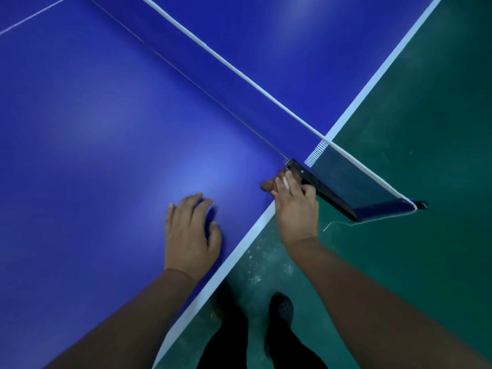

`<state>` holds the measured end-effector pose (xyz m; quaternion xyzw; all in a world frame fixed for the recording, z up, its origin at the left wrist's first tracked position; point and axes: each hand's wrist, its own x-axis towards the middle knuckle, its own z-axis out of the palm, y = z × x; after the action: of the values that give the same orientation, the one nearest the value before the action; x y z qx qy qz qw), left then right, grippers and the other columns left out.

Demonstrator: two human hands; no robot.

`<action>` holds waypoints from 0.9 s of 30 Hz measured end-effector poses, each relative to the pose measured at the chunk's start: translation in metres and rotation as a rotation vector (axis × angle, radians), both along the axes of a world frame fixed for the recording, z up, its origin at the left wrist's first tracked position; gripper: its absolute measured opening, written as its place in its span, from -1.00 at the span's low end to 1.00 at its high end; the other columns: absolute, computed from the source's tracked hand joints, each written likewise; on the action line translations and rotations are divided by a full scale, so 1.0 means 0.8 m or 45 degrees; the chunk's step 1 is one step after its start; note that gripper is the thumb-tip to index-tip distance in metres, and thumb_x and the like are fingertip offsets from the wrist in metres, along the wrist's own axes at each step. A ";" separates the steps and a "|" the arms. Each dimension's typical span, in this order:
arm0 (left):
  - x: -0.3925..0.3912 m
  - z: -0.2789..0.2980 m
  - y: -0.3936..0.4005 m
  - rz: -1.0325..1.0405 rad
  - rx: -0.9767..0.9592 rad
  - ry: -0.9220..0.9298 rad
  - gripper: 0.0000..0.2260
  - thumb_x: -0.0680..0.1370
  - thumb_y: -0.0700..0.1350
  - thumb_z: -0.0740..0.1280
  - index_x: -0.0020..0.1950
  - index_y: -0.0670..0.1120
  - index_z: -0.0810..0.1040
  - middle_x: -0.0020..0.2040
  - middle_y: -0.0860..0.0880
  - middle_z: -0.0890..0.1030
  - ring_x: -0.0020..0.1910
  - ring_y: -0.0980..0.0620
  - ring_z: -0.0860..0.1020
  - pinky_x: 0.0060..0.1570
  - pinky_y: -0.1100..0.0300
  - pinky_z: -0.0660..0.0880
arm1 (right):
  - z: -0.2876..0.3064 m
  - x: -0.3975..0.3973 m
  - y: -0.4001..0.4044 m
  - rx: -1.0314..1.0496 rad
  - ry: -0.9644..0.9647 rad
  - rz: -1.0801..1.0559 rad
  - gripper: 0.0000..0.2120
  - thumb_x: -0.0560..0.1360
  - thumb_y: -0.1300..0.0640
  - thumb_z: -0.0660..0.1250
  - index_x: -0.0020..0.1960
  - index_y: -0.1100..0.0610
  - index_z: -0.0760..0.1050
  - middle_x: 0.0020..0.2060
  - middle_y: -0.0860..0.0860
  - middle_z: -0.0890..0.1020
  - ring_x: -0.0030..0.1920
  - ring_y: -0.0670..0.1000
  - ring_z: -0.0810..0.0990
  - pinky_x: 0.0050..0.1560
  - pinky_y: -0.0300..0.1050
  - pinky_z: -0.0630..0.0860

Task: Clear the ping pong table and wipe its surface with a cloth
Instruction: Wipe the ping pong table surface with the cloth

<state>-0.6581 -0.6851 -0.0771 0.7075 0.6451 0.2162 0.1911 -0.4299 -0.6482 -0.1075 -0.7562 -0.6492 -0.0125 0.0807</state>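
Left hand point(190, 233) is lying flat on the blue surface point(93, 155) near its white edge line, fingers straight and a little spread, holding nothing. Right hand point(295, 203) is reaching over the near edge to the net clamp point(319, 182), its grip curled round something brownish point(269, 185) at the clamp's base; whether that is a cloth or a thumb cannot be told through the blur. Net point(346, 177) is running from the clamp toward the far left, its white top band stretched across the surface, its dark mesh hanging out past the edge to a post point(422, 205) on the right. A loose white cord point(335, 224) is trailing below the post. Green floor point(426, 129) is lying to the right; dark trouser legs point(231, 339) and a dark shoe point(282, 307) are standing just below the edge.
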 end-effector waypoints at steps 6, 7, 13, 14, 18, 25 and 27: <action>0.011 0.003 -0.026 0.034 -0.059 -0.035 -0.60 0.52 -0.02 0.17 0.30 -0.13 0.52 0.33 -0.11 0.49 0.37 -0.12 0.42 0.52 -0.13 0.07 | 0.018 0.052 -0.057 0.062 0.124 -0.039 -0.67 0.67 0.06 0.12 0.25 0.15 0.59 0.30 0.09 0.58 -0.01 0.19 0.53 0.07 0.01 0.45; 0.013 0.003 -0.026 0.035 -0.065 -0.044 -0.60 0.52 -0.02 0.17 0.30 -0.13 0.52 0.33 -0.11 0.49 0.37 -0.11 0.41 0.52 -0.13 0.08 | 0.023 0.043 -0.052 0.158 0.160 0.029 -0.69 0.67 0.07 0.16 0.26 0.15 0.59 0.33 0.07 0.57 0.00 0.18 0.52 0.09 0.00 0.46; 0.030 0.004 -0.030 -0.025 -0.109 -0.088 -0.60 0.52 -0.03 0.17 0.29 -0.15 0.54 0.33 -0.12 0.49 0.37 -0.11 0.40 0.51 -0.12 0.12 | 0.019 -0.001 0.025 0.003 0.173 0.157 -0.67 0.64 -0.05 0.19 0.29 0.01 0.58 0.37 -0.06 0.52 0.17 0.12 0.44 0.00 0.02 0.47; 0.034 0.004 -0.031 -0.025 -0.117 -0.104 -0.60 0.53 -0.03 0.17 0.29 -0.15 0.54 0.33 -0.12 0.49 0.37 -0.11 0.40 0.51 -0.11 0.11 | 0.013 0.017 0.012 -0.016 0.180 0.152 -0.66 0.64 -0.05 0.17 0.30 0.03 0.58 0.36 -0.05 0.53 0.16 0.14 0.45 0.01 0.02 0.48; 0.053 0.006 -0.042 -0.050 -0.157 -0.123 -0.61 0.55 -0.04 0.15 0.28 -0.16 0.56 0.31 -0.12 0.50 0.33 -0.13 0.44 0.48 -0.14 0.18 | 0.000 0.105 -0.092 -0.047 0.345 0.125 -0.58 0.65 -0.05 0.10 0.27 0.13 0.61 0.27 0.06 0.60 0.07 0.21 0.57 0.09 -0.01 0.54; 0.147 0.015 -0.092 -0.109 -0.259 -0.180 -0.61 0.54 -0.03 0.18 0.28 -0.15 0.57 0.30 -0.09 0.52 0.32 -0.09 0.44 0.39 -0.13 0.35 | 0.031 0.203 -0.194 -0.090 0.661 0.030 -0.56 0.61 -0.13 0.19 0.22 0.15 0.64 0.23 0.04 0.62 0.12 0.10 0.56 0.22 -0.28 0.35; 0.187 0.022 -0.102 -0.165 -0.274 -0.199 -0.62 0.53 -0.02 0.20 0.28 -0.13 0.57 0.31 -0.07 0.52 0.32 -0.06 0.46 0.38 -0.17 0.36 | 0.046 0.237 -0.205 -0.077 0.731 -0.008 -0.60 0.58 -0.08 0.22 0.21 0.14 0.65 0.22 0.03 0.62 0.13 0.04 0.53 0.26 -0.44 0.24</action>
<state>-0.5083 -0.7669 -0.0597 0.7043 0.6005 0.1874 0.3289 -0.2399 -0.8119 -0.0704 -0.7328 -0.5975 0.2214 0.2387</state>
